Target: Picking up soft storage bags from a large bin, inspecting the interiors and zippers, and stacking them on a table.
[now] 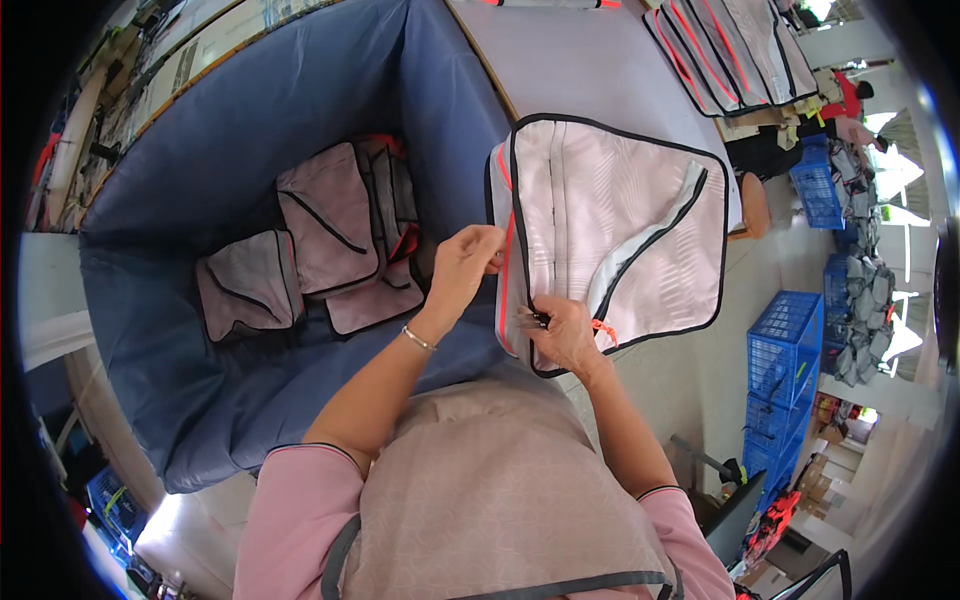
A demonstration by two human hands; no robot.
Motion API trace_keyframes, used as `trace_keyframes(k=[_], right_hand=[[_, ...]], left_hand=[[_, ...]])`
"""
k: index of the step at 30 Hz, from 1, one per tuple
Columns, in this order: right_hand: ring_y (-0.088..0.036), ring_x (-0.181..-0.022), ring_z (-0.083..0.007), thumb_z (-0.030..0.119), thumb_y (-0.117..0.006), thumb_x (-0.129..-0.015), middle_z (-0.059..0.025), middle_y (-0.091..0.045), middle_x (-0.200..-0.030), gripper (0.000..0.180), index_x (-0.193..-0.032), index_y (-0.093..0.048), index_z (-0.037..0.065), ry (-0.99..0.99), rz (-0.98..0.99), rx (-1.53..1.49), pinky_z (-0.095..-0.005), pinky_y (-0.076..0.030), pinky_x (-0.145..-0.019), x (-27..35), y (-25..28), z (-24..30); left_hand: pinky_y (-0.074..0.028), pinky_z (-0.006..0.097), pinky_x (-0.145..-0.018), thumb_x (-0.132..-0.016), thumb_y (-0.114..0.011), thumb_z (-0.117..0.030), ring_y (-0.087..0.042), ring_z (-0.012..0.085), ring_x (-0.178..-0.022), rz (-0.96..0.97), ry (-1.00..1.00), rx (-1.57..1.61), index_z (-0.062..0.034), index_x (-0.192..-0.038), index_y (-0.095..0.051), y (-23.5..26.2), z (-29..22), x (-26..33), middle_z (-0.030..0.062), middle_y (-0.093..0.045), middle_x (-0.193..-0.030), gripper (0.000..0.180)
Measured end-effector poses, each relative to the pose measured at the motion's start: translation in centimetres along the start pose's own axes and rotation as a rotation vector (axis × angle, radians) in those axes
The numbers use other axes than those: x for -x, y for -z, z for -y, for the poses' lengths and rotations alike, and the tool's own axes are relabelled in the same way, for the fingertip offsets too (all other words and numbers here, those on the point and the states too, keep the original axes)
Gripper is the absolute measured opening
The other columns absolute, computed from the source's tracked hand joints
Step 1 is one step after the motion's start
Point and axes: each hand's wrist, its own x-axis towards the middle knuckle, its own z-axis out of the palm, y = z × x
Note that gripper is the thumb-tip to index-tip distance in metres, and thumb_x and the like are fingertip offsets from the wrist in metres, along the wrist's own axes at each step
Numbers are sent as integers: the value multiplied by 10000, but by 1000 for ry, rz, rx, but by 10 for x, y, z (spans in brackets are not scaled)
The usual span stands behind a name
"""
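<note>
A pale pinkish-grey fabric bag (640,190) with black-bound edges, red piping and a curved black-lined zip strip lies at the table's near end, its lower part overhanging. At its left side, my left hand (465,270) has its fingers pinched together by the red piping; what they hold, if anything, is too small to see. My right hand (570,338) is closed around small thread snips (530,319), whose metal blades point left across the bag's lower left corner. An orange cord (604,330) shows beside that hand.
To the left, a big blue fabric-lined bin (250,110) holds several similar bags (330,215). A stack of bags (735,50) sits farther back on the pale table (570,60). Blue plastic crates (785,345) stand on the floor at right, and people (850,110) are in the background.
</note>
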Motion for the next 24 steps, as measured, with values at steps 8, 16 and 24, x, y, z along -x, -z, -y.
trace_keyframes(k=[8,16,24], right_hand=[[-473,-562,-339,90,-676,-713,-175,-496,-617,212,-654,-489,10,82,-99,-113,-393,-393,-508,2,-7,-4],[-272,-563,-65,35,-642,-781,-6,-244,-586,360,-609,-327,15,1,-61,-430,-286,-232,-473,6,28,10],[-277,-588,-48,86,-648,-770,25,-260,-586,351,-588,-353,30,-46,-33,-417,-275,-239,-488,6,66,14]], left_hand=[[-504,224,-618,-847,-697,-239,-601,89,-681,187,167,-60,-12,-917,-644,-4,-6,-13,23,-633,-793,244],[-440,244,-813,-849,-671,-353,-534,151,-1017,68,-5,-210,-20,-1370,-383,14,36,-4,97,-533,-1236,682],[-466,315,-899,-695,-829,-245,-557,152,-1047,701,484,50,4,-1256,-482,1,29,12,59,-591,-1152,705]])
